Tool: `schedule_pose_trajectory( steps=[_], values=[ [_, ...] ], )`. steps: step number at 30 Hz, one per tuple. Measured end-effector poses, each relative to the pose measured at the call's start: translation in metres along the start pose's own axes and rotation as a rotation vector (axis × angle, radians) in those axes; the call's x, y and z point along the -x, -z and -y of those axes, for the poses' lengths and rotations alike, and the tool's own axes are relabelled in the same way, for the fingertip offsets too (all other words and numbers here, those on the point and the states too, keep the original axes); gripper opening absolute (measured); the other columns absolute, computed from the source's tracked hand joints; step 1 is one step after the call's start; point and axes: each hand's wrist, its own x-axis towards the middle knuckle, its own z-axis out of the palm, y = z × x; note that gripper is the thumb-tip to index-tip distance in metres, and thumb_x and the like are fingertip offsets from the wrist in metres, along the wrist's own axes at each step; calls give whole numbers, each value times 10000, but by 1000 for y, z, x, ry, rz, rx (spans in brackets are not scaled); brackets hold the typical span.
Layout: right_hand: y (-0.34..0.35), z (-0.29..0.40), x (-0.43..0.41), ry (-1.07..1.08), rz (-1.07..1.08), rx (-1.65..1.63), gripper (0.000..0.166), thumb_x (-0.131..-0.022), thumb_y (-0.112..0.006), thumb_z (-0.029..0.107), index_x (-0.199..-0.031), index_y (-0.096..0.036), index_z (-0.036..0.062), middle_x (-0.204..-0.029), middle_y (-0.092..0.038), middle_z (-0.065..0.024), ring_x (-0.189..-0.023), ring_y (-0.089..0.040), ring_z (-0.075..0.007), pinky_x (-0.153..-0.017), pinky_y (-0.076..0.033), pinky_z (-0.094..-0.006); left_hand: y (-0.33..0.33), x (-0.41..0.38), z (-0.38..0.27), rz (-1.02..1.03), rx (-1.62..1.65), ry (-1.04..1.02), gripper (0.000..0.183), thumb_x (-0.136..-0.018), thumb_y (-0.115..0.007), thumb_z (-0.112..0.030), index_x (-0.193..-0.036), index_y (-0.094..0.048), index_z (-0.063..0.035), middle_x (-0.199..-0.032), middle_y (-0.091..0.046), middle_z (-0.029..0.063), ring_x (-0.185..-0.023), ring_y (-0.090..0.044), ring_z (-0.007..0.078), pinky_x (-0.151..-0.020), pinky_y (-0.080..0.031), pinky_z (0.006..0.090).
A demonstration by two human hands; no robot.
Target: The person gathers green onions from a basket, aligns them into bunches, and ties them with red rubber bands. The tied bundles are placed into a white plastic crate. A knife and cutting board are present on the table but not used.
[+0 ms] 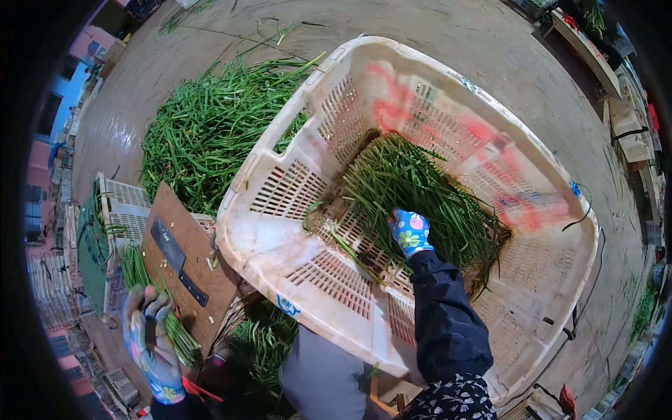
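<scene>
My right hand (410, 233), in a blue flowered glove, reaches into a large white plastic basket (504, 294). It touches long green leaves, probably garlic chives (404, 178), piled on the basket floor; its fingertips are hidden, so I cannot tell whether it grips them. At the lower left, my left hand (149, 336) has half-curled fingers, with a gap between thumb and fingers and nothing visible in it. Just beside it, a bundle of green stalks (181, 336) lies along a brown board (210, 310). On that board rests a cleaver (176, 257) with a black handle.
A big heap of loose green leaves (220, 121) lies on the concrete floor (446, 26) behind the basket. Left of the board stands another white crate (126, 194) with green cloth (92, 252) on it. A wooden bench (588, 52) is at the far right.
</scene>
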Motion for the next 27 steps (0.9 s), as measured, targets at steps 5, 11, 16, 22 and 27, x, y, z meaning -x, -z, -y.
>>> schedule_pose_trajectory(
  steps=[5,11,16,22,27],
  values=[
    [59,-4,-16,119,-158,-117,154,-734,-684,231,-759,-596,107,-677,-605,-122,-659,-596,-335,-552,-458,-435,-160,-70,17,617,539,889,495,-958,-434,-246,-1342,-338,51,-1259,-481,244,-1098,-524,373,-945,-438,485],
    [55,-54,-86,101,-410,-60,239,-676,-706,292,-791,-641,92,-798,-625,-121,-784,-586,-332,-671,-456,-451,-298,-88,167,671,-12,1035,683,-863,-541,-444,-1412,-299,-117,-1463,-227,226,-1291,-335,390,-1022,-301,550],
    [27,-68,-124,-67,-351,-67,459,-728,-680,392,-1066,-602,92,-856,-644,-147,-804,-607,-325,-721,-482,-439,-363,-68,266,369,364,999,606,-910,-485,-415,-1384,-348,-63,-1460,-278,125,-1304,-296,274,-1057,-231,417],
    [41,-58,-141,-340,138,-261,1006,-678,-659,648,-1408,-327,41,-1119,-615,-224,-1039,-596,-356,-846,-482,-425,-379,-70,322,254,231,1007,720,-905,-476,-484,-1418,-300,-10,-1488,-278,111,-1347,-262,209,-1100,-175,331],
    [28,-48,-134,-199,-2,-164,868,-678,-682,618,-1294,-488,38,-1102,-618,-206,-1011,-602,-339,-829,-487,-406,-378,-81,339,352,304,802,736,-886,-495,-527,-1420,-329,-48,-1481,-297,80,-1355,-240,210,-1107,-142,350]
  ],
)
